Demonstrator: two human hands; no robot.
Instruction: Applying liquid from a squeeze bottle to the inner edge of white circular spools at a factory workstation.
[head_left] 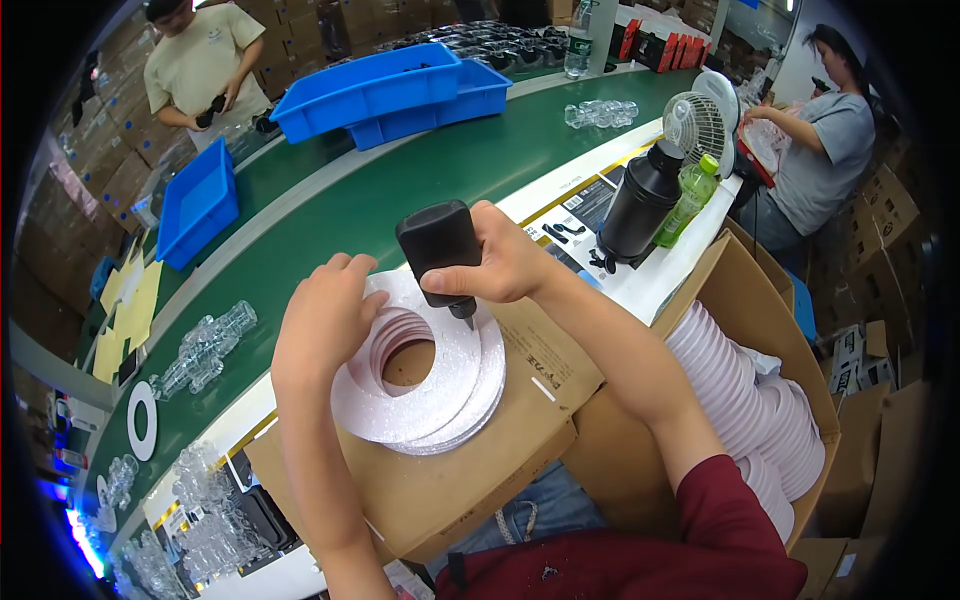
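Observation:
My right hand [510, 255] is wrapped round a black squeeze bottle [437, 240], held upside down. Its narrow nozzle points down at the right side of a stack of flat white rings [415, 425]; whether it touches is too small to tell. At the far left of the stack, my left hand [330, 310] has its fingers bent over the rim of the top ring, thumb on the upper face. The rings are speckled and slightly fanned out of line. Under them lies a brown cardboard box [430, 500], seen through the central hole.
A green conveyor belt [330, 195] runs behind, bearing blue trays [370, 95] and clear plastic pieces [208, 345]. To the right stand a black bottle [640, 205], a green drink bottle [690, 195], a fan [697, 125] and a carton of stacked white rings [740, 390]. Two people work beyond.

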